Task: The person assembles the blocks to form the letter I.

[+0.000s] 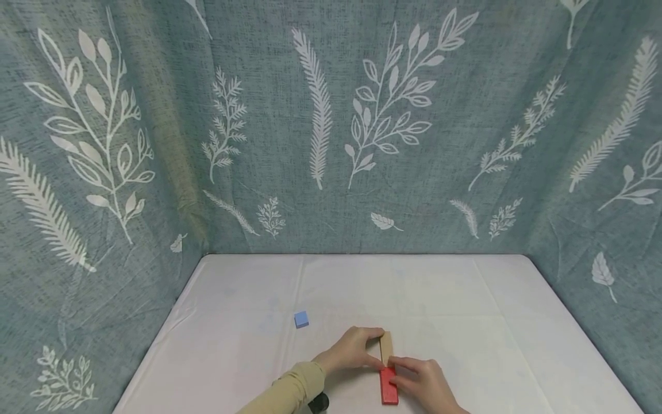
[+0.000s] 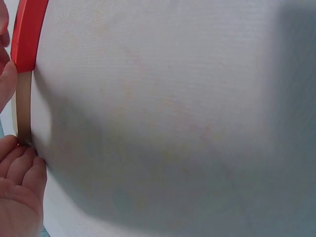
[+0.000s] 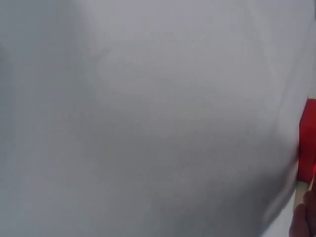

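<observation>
A tan wooden block (image 1: pixel 386 347) lies lengthwise on the table, end to end with a red block (image 1: pixel 389 386) nearer the person. My left hand (image 1: pixel 354 348) spans the wooden block, fingertips at its far end and thumb by the join. In the left wrist view, the curled fingers (image 2: pixel 22 173) press the end of the wood. From the right, my right hand (image 1: pixel 425 380) pinches the red block, its index finger by the join and its thumb along the side. The right wrist view catches only part of the red block (image 3: pixel 307 140) at its edge.
A small blue block (image 1: pixel 301 319) sits on the white-covered table (image 1: pixel 439 293), left of and beyond the hands. A black object (image 1: pixel 319 402) shows at the left wrist. Green leaf-patterned curtains (image 1: pixel 331 218) border the table at the back and both sides.
</observation>
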A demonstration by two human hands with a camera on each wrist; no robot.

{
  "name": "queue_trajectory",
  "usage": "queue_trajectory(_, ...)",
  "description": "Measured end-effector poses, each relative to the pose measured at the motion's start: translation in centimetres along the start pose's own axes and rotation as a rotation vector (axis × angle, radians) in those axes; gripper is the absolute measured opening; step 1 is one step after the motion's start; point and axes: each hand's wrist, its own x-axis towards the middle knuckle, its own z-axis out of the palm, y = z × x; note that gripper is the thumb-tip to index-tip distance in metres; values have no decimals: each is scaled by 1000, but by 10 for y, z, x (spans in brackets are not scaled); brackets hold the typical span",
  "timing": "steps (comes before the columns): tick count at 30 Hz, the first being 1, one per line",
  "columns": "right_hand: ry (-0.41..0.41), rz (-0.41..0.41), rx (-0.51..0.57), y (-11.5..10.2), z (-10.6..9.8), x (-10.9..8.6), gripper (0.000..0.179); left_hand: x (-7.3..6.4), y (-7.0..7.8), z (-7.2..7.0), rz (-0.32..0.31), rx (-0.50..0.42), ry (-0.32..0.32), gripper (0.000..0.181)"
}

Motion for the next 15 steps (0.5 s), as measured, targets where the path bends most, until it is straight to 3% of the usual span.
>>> queue_trajectory(5,-24,50,13,-3,4,2,39,-1,0,2,1,-9,2,70)
queue_trajectory(15,-54,-18,20,-5,1,3,38,-2,0,0,7,-10,7,68)
